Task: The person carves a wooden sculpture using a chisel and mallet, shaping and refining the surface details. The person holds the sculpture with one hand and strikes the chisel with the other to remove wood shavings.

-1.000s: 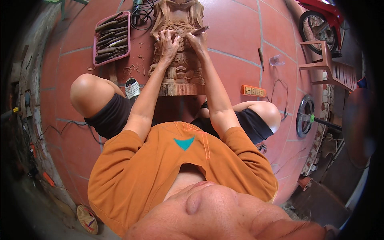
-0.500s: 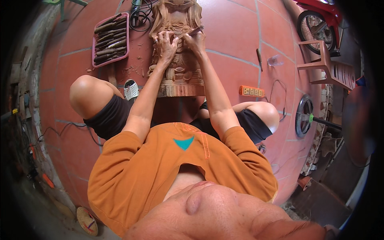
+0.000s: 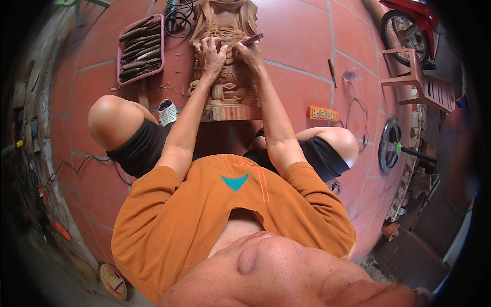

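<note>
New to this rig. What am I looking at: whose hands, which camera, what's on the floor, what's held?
There's no robot: these are a person's bare hands. The view comes from a wide fisheye camera worn on the head, looking down, so straight edges bend near the rim. The right hand holds a stick-like tool at a wooden carving; its tip can't be made out. The left hand rests on the carving. Also on the red tiled floor are a pink basket of tools and an orange power strip.

Right fingers (image 3: 243,51) partly hide the tool (image 3: 253,39); the carving (image 3: 234,69) is cropped above.
</note>
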A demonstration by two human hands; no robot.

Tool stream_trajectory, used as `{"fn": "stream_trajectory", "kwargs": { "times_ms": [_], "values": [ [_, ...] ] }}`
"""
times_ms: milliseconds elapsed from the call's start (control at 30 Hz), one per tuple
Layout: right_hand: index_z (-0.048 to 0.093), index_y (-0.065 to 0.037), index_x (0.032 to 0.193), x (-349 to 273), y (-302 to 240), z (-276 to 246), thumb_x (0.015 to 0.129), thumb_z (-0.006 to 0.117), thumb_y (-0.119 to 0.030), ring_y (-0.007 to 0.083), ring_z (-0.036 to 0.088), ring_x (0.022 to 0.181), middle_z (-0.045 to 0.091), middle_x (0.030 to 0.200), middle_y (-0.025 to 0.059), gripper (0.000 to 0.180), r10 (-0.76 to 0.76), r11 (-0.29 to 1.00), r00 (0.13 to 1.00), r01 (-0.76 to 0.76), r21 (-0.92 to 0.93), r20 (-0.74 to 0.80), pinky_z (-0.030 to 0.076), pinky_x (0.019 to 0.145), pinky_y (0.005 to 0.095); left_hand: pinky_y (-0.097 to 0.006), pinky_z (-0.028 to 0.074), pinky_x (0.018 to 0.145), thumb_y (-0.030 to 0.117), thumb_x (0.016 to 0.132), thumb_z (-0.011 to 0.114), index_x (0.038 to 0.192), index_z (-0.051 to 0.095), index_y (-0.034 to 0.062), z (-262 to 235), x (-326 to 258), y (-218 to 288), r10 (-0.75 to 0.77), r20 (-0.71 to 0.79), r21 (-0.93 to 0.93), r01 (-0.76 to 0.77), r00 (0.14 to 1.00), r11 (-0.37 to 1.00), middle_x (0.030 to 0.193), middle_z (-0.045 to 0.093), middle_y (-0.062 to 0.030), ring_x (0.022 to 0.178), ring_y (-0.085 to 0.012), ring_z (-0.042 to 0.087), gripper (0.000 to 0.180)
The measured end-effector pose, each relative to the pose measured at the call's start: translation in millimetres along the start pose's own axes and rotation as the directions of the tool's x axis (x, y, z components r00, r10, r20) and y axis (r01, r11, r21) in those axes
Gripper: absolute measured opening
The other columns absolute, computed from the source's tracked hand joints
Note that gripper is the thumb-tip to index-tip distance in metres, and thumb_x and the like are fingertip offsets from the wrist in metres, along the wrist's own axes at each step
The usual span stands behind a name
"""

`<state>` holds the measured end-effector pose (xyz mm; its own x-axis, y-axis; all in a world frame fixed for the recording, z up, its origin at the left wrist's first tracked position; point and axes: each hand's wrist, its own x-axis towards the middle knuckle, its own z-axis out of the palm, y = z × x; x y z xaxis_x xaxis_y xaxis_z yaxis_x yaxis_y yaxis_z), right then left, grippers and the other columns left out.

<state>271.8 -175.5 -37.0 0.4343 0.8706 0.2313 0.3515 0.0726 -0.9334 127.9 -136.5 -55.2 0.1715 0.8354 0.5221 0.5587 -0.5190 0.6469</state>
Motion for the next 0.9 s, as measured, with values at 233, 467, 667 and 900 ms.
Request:
{"fn": "stream_trajectory", "kwargs": {
  "times_ms": [233, 467, 667, 900],
  "values": [
    [0.063, -0.003, 0.066, -4, -8, -18, 0.073, 0.066, -0.013, 0.009, 0.053, 0.051, 0.057, 0.056, 0.0004, 0.012, 0.185, 0.982, 0.959, -0.175, -0.067, 0.214, 0.04, 0.047, 0.0252, -0.042, 0.031, 0.095, 0.024, 0.077, 0.07, 0.101, 0.058, 0.0103, 1, -2, 5, -0.053, 0.023, 0.061, 0.052, 0.998, 0.997, 0.104, 0.054, -0.0088, 0.106, -0.0263, 0.047, 0.03],
    [0.066, -0.002, 0.07, 2, -1, -8, 0.071, 0.069, -0.018, 0.0126, 0.058, 0.059, 0.061, 0.061, 0.0046, 0.016, 0.142, 0.986, 0.99, -0.141, -0.093, 0.007, 0.045, 0.055, 0.0299, -0.046, 0.035, 0.093, 0.023, 0.075, 0.072, 0.099, 0.058, 0.0125, 3, -2, 1, -0.013, 0.012, 0.021, 0.013, 1.0, 1.0, 0.105, 0.05, -0.0098, 0.106, -0.0319, 0.044, 0.03],
    [0.068, -0.001, 0.076, -4, -1, -17, 0.069, 0.071, -0.021, 0.0175, 0.064, 0.066, 0.065, 0.066, 0.0103, 0.021, 0.224, 0.971, 0.956, -0.203, -0.125, 0.192, 0.05, 0.06, 0.0351, -0.044, 0.034, 0.093, 0.024, 0.075, 0.071, 0.099, 0.058, 0.013, 0, -1, 4, -0.025, 0.022, 0.018, 0.025, 0.999, 1.0, 0.105, 0.051, -0.0092, 0.106, -0.0301, 0.045, 0.029],
    [0.067, -0.001, 0.073, 3, -6, -34, 0.07, 0.069, -0.017, 0.0156, 0.063, 0.064, 0.065, 0.067, 0.01, 0.016, 0.229, 0.946, 0.97, -0.203, -0.253, 0.079, 0.049, 0.057, 0.0319, -0.042, 0.032, 0.093, 0.024, 0.076, 0.071, 0.1, 0.059, 0.0117, -2, -2, 6, -0.017, 0.006, 0.027, 0.017, 1.0, 1.0, 0.104, 0.054, -0.0083, 0.105, -0.0257, 0.048, 0.029]
  ]
}}
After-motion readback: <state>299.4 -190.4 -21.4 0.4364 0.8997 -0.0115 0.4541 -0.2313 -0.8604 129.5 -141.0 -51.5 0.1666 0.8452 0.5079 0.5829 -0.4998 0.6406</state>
